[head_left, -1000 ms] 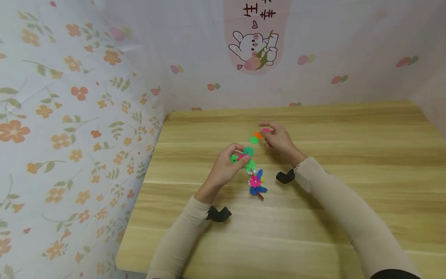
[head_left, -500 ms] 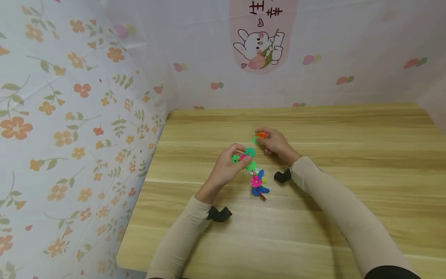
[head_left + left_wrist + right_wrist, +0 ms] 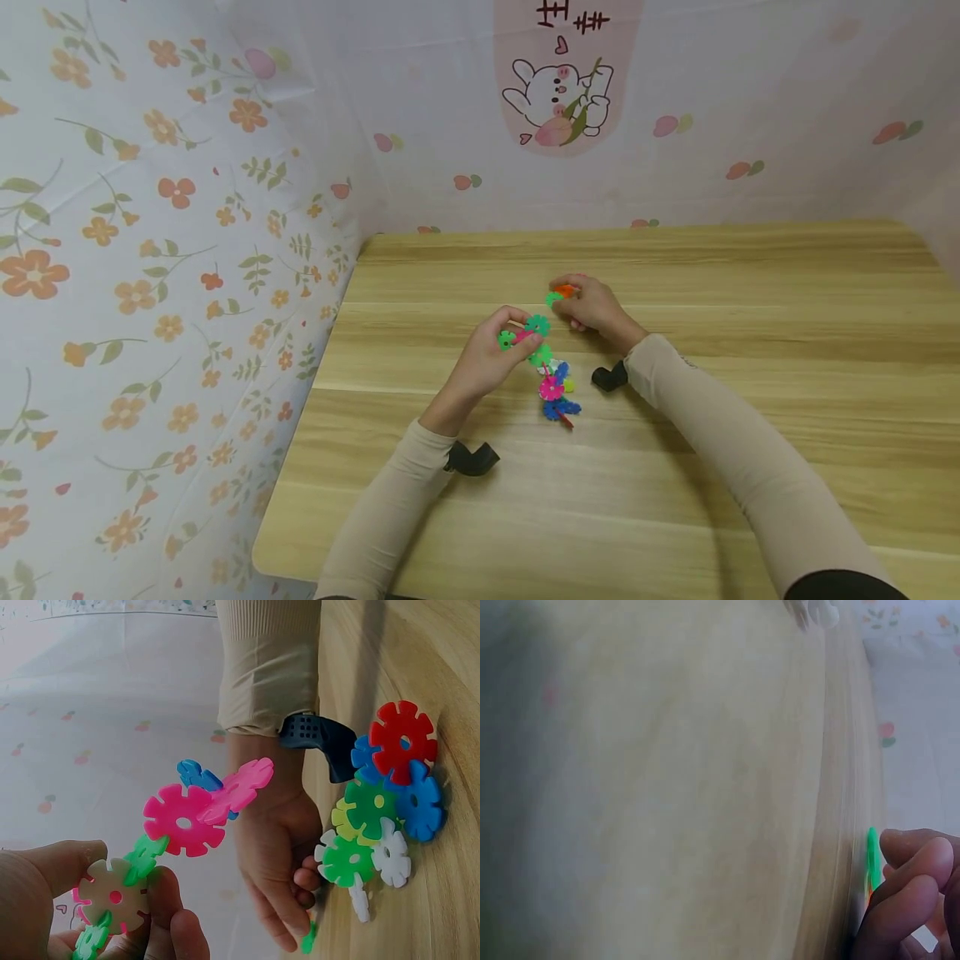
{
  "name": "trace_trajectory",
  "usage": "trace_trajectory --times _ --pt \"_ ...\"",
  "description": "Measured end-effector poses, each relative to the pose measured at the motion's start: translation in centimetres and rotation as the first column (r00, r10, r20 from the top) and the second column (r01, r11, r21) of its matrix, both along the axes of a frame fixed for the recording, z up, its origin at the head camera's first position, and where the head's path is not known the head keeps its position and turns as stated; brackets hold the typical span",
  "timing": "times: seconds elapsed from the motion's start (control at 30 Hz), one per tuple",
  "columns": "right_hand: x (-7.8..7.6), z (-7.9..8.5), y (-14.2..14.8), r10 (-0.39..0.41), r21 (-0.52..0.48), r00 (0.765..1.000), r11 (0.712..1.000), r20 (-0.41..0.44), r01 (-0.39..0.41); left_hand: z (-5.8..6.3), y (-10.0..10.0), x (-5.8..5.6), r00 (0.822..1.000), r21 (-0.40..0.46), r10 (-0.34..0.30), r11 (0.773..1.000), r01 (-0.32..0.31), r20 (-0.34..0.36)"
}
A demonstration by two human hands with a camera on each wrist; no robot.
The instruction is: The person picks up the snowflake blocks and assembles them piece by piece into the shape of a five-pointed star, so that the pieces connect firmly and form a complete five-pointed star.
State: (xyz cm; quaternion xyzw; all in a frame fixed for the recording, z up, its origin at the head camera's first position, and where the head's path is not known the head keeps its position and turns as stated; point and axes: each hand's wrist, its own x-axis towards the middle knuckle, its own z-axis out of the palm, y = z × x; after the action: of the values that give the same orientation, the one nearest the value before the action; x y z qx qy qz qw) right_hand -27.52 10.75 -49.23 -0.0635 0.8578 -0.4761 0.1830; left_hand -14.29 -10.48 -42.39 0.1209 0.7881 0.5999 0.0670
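My left hand [image 3: 486, 354] pinches a chain of flower-shaped, notched plastic discs [image 3: 146, 859], thumb on one side and curled fingers on the other, round a pink-edged disc (its face looks pale from the left wrist). From that pinch the chain runs out past my fingertips: a bright green disc, then a flat pink disc [image 3: 184, 820], then a second pink one set at an angle, with a blue disc [image 3: 199, 776] behind them. Another green disc [image 3: 92, 941] sits close in by my fingers.

My right hand [image 3: 596, 304] is farther from me, its thumb and index finger narrowed round an orange plastic disc [image 3: 564, 291]. I cannot tell whether I am gripping it. Just beyond those fingertips, to the left, is a round, notched green plastic disc [image 3: 553, 299], right beside the orange one.

Between my forearms, on the pale wood-grain table [image 3: 615, 483], rests a cluster of notched plastic discs in red, blue, green, yellow and white [image 3: 371, 802]. It lies nearer to me than either hand, to the right of the left one. In the head view the far end of the chain overlaps it; whether the two touch, I cannot tell.
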Motion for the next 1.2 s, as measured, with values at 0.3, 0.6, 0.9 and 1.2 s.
trace_trajectory --times 0.3,0.6,0.9,1.2 --pt "1.2 0.4 0.4 0.132 0.053 0.991 0.990 -0.021 -0.131 -0.2 -0.3 0.0 1.000 -0.023 0.010 1.000 -0.010 0.020" --pt "4.4 2.3 0.9 0.515 0.179 0.857 0.846 -0.031 -0.502 -0.5 -0.1 -0.3 1.000 -0.050 0.006 0.999 -0.006 0.007" --pt "6.2 3.6 -0.3 0.614 0.342 0.784 0.758 -0.091 -0.555 -0.5 -0.1 -0.4 1.000 -0.035 0.006 0.999 -0.005 0.025" --pt "6.9 4.0 -0.3 0.622 0.381 0.776 0.745 -0.103 -0.547 -0.2 0.0 -0.2 0.999 -0.030 -0.034 0.999 0.035 0.020"
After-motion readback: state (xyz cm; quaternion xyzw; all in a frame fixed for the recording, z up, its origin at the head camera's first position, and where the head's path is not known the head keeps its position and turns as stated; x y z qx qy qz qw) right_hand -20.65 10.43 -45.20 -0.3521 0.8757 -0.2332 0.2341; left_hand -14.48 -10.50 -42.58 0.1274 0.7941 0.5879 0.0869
